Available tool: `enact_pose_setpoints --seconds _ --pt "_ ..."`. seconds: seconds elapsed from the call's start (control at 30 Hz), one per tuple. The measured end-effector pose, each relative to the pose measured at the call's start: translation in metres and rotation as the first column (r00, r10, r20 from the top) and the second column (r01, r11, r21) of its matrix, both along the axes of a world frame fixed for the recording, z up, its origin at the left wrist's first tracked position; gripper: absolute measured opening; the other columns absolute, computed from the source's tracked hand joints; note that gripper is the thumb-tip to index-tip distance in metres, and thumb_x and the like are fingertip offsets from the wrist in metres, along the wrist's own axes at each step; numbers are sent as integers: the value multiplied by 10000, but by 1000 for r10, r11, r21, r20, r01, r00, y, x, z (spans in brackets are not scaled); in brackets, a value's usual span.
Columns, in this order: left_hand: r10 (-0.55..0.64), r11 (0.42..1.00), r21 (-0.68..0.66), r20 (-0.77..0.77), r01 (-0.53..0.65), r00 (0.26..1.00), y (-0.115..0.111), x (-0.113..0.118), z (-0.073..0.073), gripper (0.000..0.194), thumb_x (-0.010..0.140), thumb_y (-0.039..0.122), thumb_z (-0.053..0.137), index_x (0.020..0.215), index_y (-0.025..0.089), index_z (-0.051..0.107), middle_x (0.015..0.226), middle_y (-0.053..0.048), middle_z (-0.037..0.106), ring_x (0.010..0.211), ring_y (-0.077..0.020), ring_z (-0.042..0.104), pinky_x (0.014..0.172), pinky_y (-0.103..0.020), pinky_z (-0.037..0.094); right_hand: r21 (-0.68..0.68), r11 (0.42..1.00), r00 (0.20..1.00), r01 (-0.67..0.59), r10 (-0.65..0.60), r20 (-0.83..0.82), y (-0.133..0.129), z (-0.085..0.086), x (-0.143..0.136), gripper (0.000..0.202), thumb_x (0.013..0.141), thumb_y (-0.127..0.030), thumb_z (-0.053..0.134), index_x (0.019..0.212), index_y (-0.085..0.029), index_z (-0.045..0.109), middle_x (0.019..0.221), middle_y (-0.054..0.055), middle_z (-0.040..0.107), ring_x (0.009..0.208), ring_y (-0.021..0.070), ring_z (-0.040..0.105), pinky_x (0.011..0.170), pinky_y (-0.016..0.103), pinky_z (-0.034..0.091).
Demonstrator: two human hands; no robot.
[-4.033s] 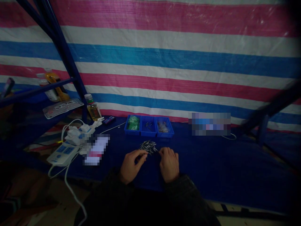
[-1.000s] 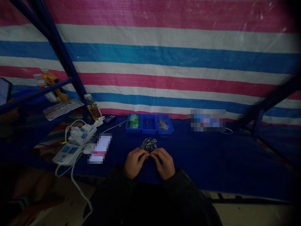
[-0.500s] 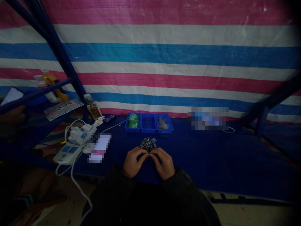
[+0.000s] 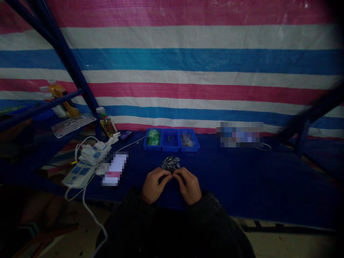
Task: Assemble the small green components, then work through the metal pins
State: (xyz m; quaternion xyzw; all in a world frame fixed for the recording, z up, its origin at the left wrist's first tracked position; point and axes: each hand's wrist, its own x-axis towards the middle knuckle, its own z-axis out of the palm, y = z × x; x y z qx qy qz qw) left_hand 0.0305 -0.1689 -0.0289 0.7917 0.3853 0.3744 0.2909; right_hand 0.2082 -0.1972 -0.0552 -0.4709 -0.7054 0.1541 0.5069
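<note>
At far left we see an orange-labelled plastic bottle leaning beside a white-capped one, with a flat, pale printed packet just in front of them. Next come a long white power strip with blue socket panels, loaded with white chargers and cables, and a small clear bottle of yellowish liquid, white-capped. A pixelated, bright rectangular object lies near the strip on the dark blue tabletop; behind it we find a small dark box.

Toward the middle, our left hand curves inward, its thumb and forefinger bent toward each other; the tips are too small and dim for us to tell whether they pinch anything. Just beyond the fingertips sits a loose heap of thin, silvery metal pins. Behind the heap stands a row of three blue plastic compartments: green contents left, a few dark slim pieces centre, translucent bits right. Our right hand mirrors the left, fingertips near the heap's front edge, its grip equally unreadable. Farther right, we see another pixelated patch.
</note>
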Motion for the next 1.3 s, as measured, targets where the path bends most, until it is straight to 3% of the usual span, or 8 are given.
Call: enact_pose_setpoints --seconds 0.3,0.63,0.8,1.07,1.3 --pt "31 999 -18 5 -31 1000 -1 -1 -1 188 978 273 583 872 199 719 825 -37 722 804 -178 679 773 -272 507 10 999 999 -47 47 -14 -1 1 -1 123 993 -208 528 1027 -223 645 895 57 684 814 200 664 746 313 535" --pt "42 999 8 21 -42 999 0 -1 -1 161 949 264 626 844 195 727 837 -37 733 804 -180 684 775 -277 509 19 1000 1000 -15 15 15 0 0 1 175 1008 -210 497 904 -214 637 840 55 674 773 195 657 744 318 534" --pt "51 999 3 24 -51 998 -1 -1 -1 207 974 285 589 833 191 709 795 -32 712 785 -175 673 768 -273 503 63 998 1000 -12 12 7 -1 -1 0 130 991 -206 521 1029 -218 646 898 61 701 826 204 683 762 317 547" --pt "38 999 -5 47 -38 998 -3 -2 3 201 974 288 591 837 194 705 798 -31 704 785 -175 671 770 -272 497 35 999 999 29 -30 14 -2 4 1 175 1001 -199 503 865 -220 612 784 33 653 715 187 642 696 304 499" --pt "41 999 -19 36 -40 999 -2 -2 1 216 988 275 563 828 190 681 802 -28 699 789 -170 665 793 -271 487 69 998 1000 -7 8 -23 -1 1 1 144 993 -174 515 957 -220 646 905 59 675 830 198 673 768 313 546"
